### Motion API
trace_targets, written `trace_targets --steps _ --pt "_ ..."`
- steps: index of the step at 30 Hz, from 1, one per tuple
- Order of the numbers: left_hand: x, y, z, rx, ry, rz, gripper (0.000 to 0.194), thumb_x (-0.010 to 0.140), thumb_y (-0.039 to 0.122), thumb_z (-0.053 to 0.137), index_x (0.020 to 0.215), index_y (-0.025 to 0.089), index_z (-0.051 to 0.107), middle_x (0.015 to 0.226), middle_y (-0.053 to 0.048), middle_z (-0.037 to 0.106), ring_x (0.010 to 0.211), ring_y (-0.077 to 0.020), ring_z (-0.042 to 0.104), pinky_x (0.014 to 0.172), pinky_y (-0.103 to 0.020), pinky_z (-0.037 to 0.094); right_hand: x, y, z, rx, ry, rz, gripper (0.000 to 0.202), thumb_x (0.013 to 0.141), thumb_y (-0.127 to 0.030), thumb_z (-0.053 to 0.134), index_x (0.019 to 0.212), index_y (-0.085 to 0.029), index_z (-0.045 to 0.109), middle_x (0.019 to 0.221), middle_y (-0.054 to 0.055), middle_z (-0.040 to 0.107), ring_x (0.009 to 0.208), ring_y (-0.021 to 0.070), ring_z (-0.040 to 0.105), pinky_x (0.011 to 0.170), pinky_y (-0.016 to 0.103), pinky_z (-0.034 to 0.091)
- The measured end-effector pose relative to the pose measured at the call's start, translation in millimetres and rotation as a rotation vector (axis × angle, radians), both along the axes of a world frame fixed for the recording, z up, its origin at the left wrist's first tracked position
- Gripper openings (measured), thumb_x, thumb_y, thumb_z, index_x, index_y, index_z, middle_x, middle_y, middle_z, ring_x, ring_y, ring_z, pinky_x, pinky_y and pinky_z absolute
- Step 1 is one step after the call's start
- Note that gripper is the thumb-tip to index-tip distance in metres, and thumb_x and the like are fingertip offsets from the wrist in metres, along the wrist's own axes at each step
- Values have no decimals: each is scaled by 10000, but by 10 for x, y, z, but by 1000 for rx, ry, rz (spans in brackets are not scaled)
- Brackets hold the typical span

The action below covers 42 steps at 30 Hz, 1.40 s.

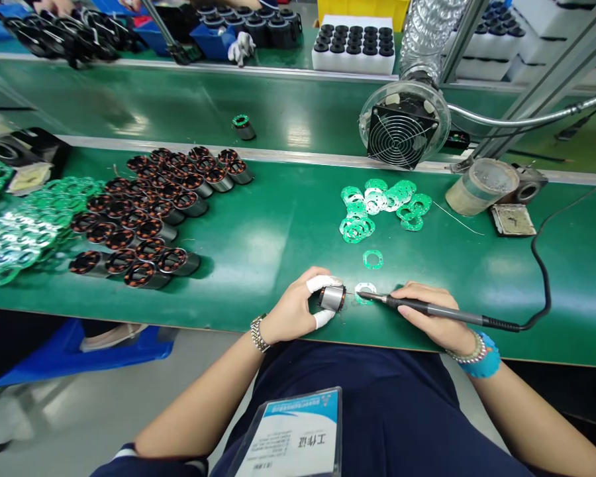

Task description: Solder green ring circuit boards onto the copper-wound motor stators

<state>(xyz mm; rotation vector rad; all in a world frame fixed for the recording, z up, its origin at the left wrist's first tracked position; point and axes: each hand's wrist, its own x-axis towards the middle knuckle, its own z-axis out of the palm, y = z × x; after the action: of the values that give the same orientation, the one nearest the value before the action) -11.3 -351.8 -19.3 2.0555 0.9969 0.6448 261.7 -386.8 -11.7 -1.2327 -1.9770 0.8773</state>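
My left hand [298, 305], white covers on its thumb and a finger, grips a motor stator [332, 299] lying on its side at the bench's front. My right hand [432, 310] is closed around a soldering iron [427, 308]. The iron's tip points left and reaches over a ring-shaped circuit board [365, 289], just right of the stator; whether it touches I cannot tell. A thin wire end sticks out from the stator toward that board. Slightly farther back lies another green ring board [373, 259] by itself.
Many stators [149, 199] stand in rows at left, beside heaped ring boards [24, 225]. More boards [355, 228] lie beyond my hands. A fan [400, 136], a tin [481, 185] and a sponge tray [513, 220] are at back right. The iron's cable [544, 265] loops right.
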Motion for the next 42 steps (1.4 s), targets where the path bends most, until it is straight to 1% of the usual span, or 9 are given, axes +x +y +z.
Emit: trace_targets --steps 4,9,17,26,31,36,40,42 --pt "-2 -2 -8 -5 2 -2 413 661 104 607 1054 203 528 1052 -78 542 959 -203 549 847 -362 477 -6 3 5 -25 3 12 155 825 -223 555 941 -195 654 847 35 674 764 145 621 711 271 505" --pt "-4 -2 -16 -1 -6 -1 417 661 98 606 1058 198 527 1052 -75 537 953 -196 549 841 -347 475 -11 3 15 -35 17 5 151 817 -217 569 937 -196 658 851 36 678 782 148 619 735 275 499" --pt "-3 -6 -20 3 -14 2 418 660 99 607 1057 201 522 1051 -76 537 956 -201 547 844 -361 474 -18 2 27 -36 19 -16 171 824 -272 553 933 -199 662 840 44 682 753 157 627 702 283 504" --pt "-5 -8 -31 3 -3 5 416 665 97 607 1060 198 523 1057 -72 530 958 -190 548 843 -339 475 -9 6 23 -38 19 27 152 825 -225 560 937 -194 658 813 36 669 728 145 614 672 274 491" --pt "-7 -10 -37 4 3 6 422 663 101 610 1063 202 521 1057 -70 532 956 -193 550 837 -341 479 8 2 36 -10 62 -37 139 813 -228 578 923 -201 658 833 38 683 772 164 625 721 296 501" --pt "-6 -11 -37 0 -9 1 423 665 95 607 1065 202 519 1050 -71 532 948 -189 550 829 -336 478 19 2 43 17 73 -61 138 805 -214 590 922 -204 662 833 38 691 782 169 635 729 297 508" --pt "0 -10 -31 -5 -22 1 414 667 90 604 1060 193 524 1045 -73 527 930 -183 549 813 -331 476 46 -30 0 51 50 -115 150 809 -233 591 942 -214 658 884 43 694 809 177 648 736 300 523" --pt "-4 -9 -24 -11 -24 2 413 666 90 606 1058 191 524 1045 -74 525 936 -187 546 821 -340 470 45 -50 -43 75 69 -142 193 827 -223 570 1009 -220 634 840 32 698 768 165 662 710 289 538"
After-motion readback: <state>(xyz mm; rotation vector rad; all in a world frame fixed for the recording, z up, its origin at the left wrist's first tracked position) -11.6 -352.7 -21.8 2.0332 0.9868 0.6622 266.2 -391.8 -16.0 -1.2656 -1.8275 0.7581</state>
